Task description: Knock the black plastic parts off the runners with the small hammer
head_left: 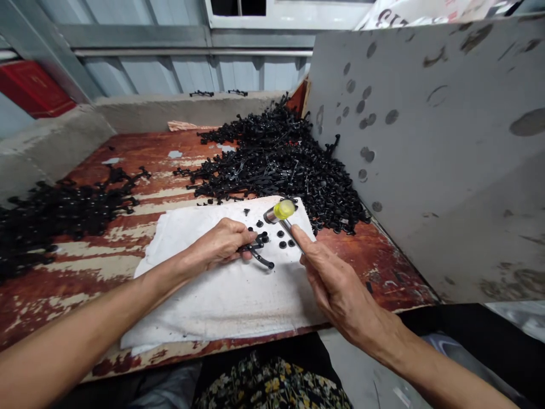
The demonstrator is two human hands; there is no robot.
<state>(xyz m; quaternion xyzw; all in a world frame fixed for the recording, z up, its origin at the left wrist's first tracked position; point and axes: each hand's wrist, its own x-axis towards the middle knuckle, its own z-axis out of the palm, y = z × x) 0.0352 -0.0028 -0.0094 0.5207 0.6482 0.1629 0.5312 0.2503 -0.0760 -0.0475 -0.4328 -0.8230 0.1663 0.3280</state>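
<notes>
My left hand (221, 245) is closed on a black plastic part strip (259, 253) and presses it onto a white cloth (221, 295). My right hand (336, 287) grips the metal handle of a small hammer with a yellow head (283, 209), which hangs just above the strip. A few small round black pieces (283, 238) lie loose on the cloth between the hammer head and the strip.
A big heap of black plastic parts (281, 165) fills the back right of the worn red table (128, 170). A smaller heap (55, 210) lies at the left. A grey spotted board (426, 153) stands along the right; a low concrete wall (170, 111) closes the back.
</notes>
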